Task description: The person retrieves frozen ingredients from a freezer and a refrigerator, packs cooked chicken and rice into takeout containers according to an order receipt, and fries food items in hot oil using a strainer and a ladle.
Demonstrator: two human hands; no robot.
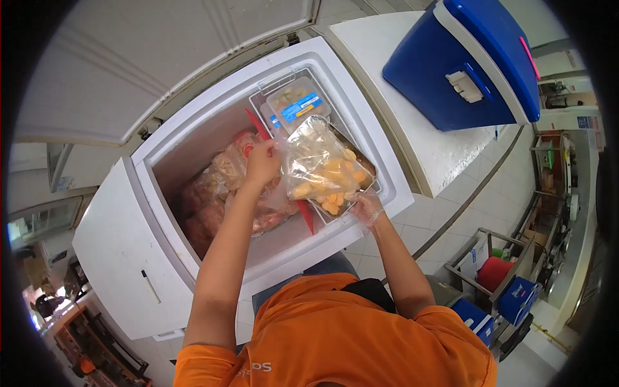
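Observation:
A clear plastic bag (316, 151) with yellow-orange food pieces (335, 174) lies over a metal tray (366, 164) at the right end of the open chest freezer (390, 184). My left hand (263, 164) is bare and closed at the bag's left edge, above the packed meat. At the near right corner is my right hand (369, 208), in a clear plastic glove. Its fingers are closed at the bag's lower edge, close to the tray rim; the exact grip is partly hidden. Behind the bag, a lidded plastic container (296, 103) with a blue label sits in a wire basket (263, 97).
Bagged pinkish meat (209, 203) fills the freezer's deeper left part, beside a red divider (305, 216). A blue cooler box (445, 71) stands on a white surface (422, 145) at the right. The freezer lid (174, 58) is raised. A marker (150, 286) lies on the left white panel.

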